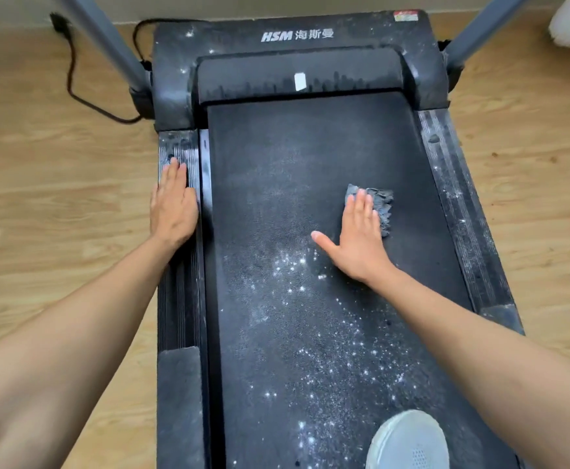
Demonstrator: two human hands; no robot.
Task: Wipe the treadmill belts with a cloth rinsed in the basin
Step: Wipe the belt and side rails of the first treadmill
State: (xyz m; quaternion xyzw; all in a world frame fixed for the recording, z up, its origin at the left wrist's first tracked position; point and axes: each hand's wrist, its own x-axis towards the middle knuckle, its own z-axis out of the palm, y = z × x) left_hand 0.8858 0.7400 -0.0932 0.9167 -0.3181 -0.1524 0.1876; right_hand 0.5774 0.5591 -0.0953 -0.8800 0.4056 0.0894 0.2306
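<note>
Cloth lies on the belt under the right hand, grip flat and spread, while the left hand rests flat on the side rail; unpinched, it may bunch or slip, smearing the white dust.

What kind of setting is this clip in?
Probably a room in a home rather than a gym, though that's a guess: a dusty treadmill stands on wood-look flooring, its power cable trailing across the floor.

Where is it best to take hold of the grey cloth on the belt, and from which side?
Probably its crumpled right edge, from above: the cloth lies on the belt under the flat right hand, and only that bunched edge shows past the fingers.
</note>
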